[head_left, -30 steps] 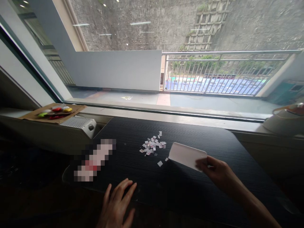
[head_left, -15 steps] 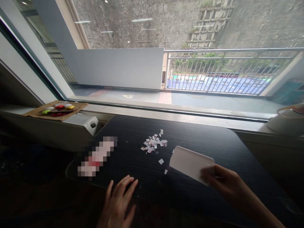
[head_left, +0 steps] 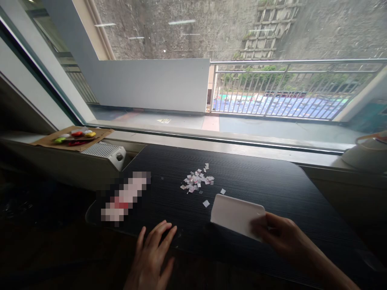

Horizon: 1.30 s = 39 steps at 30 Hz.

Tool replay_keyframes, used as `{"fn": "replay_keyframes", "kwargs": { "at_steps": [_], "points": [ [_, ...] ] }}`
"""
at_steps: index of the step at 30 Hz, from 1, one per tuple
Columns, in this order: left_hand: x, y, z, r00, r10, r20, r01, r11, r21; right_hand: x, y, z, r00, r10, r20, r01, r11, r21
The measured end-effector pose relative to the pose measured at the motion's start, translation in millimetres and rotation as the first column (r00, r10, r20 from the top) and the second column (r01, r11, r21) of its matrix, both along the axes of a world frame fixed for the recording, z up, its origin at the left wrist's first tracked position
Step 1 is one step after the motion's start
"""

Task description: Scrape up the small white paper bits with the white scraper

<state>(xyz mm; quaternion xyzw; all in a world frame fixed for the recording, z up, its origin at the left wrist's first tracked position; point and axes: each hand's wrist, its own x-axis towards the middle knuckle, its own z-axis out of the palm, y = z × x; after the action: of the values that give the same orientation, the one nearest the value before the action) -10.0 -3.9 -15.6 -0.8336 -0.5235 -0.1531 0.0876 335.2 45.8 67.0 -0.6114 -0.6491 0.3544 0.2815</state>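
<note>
1. The person's right hand (head_left: 279,229) is gripping a white panel (head_left: 234,213) by its right end, thumb and fingers closing around it.
2. The panel is slanting over the dark table (head_left: 256,173), to the right of the paper scraps; whether its lower edge is touching the tabletop, one cannot tell.
3. The left hand (head_left: 155,253) is holding nothing visible; its fingers are spreading at the table's near edge, and contact is unclear.
4. A loose heap of small pale scraps (head_left: 195,181) is lying mid-table, some pieces showing pinkish tints.
5. One stray scrap (head_left: 206,204) is lying left of the panel, another (head_left: 223,191) just beyond its far edge.
6. A pixelated item (head_left: 125,197) is occupying the table's left side.
</note>
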Motion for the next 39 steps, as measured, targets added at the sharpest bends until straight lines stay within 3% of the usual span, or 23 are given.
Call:
{"fn": "replay_keyframes", "kwargs": {
  "at_steps": [3,6,10,16,21,24,31,39],
  "points": [
    [1,0,0.5,1.000,0.005,0.003,-0.005,1.000,-0.008,16,-7,3,0.999,-0.006,0.033,0.006,1.000,0.013],
    [1,0,1.3,1.000,0.007,0.003,-0.007,1.000,-0.018,30,-9,7,0.994,-0.100,0.044,0.098,0.994,0.037],
    [1,-1,1.1,1.000,0.013,0.008,-0.013,1.000,-0.023,25,-5,5,0.982,-0.188,-0.023,0.189,0.980,0.063],
    [2,-1,1.7,1.000,0.004,0.009,-0.004,1.000,-0.015,-2,6,-11,0.999,-0.033,-0.030,0.034,0.999,0.021],
    [5,0,5.0,0.999,0.007,0.047,-0.008,1.000,0.018,-11,33,-12,0.995,-0.090,-0.043,0.093,0.993,0.076],
    [5,0,5.0,0.999,0.009,0.043,-0.009,1.000,0.003,-13,39,-12,0.996,-0.061,-0.060,0.064,0.996,0.057],
    [3,-3,2.7,0.999,0.014,0.044,-0.012,0.999,-0.043,-12,14,-12,0.993,-0.036,-0.115,0.040,0.999,0.028],
    [5,-1,4.8,0.997,0.018,0.079,-0.012,0.997,-0.077,-24,-17,-31,0.989,0.088,-0.115,-0.092,0.995,-0.031]
  ]
}}
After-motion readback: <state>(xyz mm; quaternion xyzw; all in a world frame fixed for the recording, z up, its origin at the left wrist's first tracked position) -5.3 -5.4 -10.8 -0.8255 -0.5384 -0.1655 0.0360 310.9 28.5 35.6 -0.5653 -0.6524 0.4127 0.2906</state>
